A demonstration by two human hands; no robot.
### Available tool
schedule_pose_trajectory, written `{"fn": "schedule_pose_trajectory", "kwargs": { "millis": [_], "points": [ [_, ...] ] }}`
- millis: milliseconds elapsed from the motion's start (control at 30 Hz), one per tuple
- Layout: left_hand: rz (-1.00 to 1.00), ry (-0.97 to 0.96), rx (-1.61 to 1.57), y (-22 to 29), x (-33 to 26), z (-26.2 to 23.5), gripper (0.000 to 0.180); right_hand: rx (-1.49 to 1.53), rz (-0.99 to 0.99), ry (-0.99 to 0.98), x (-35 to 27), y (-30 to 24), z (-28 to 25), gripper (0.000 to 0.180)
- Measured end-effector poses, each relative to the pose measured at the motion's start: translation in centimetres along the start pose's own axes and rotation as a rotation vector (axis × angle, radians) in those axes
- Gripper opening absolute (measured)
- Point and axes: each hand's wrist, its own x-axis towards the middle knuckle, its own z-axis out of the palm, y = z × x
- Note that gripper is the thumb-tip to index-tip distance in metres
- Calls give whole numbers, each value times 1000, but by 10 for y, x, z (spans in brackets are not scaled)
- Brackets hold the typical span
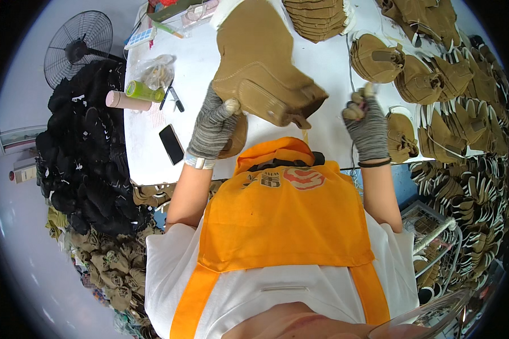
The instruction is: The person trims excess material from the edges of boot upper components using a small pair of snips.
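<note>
My left hand (214, 125), in a grey knit glove with bare fingertips, grips the near left edge of a brown boot upper (257, 56). The upper is raised over the white table (325, 65), its lower part slightly smeared by motion. Beneath my left hand, part of another brown piece (237, 138) shows on the tabletop. To the right of the boot upper and apart from it, my right hand (366, 124), gloved likewise, is held with its fingers curled in. Whatever those fingers may hold is too blurred to name.
Brown shoe uppers (377, 58) in stacks line the table's right side, with another stack (315, 20) at the far edge. On the left lie a phone (171, 144), pens (176, 99), a pink bottle (128, 100) and a green cup (144, 91). A fan (78, 51) stands beyond a black pile (87, 152).
</note>
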Motion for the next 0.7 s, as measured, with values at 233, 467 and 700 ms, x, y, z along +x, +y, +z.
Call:
{"fn": "schedule_pose_trajectory", "kwargs": {
  "millis": [233, 467, 700],
  "points": [
    [-203, -192, -869, -65, -9, -22, 42, -203, 256, 208, 6, 51, 29, 25],
    [-274, 143, -938, -52, -13, 1, 40, -90, 320, 105, -1, 50, 40, 17],
    [-280, 120, -937, -45, -18, 6, 41, -73, 320, 135, -5, 50, 39, 13]
  ]
}}
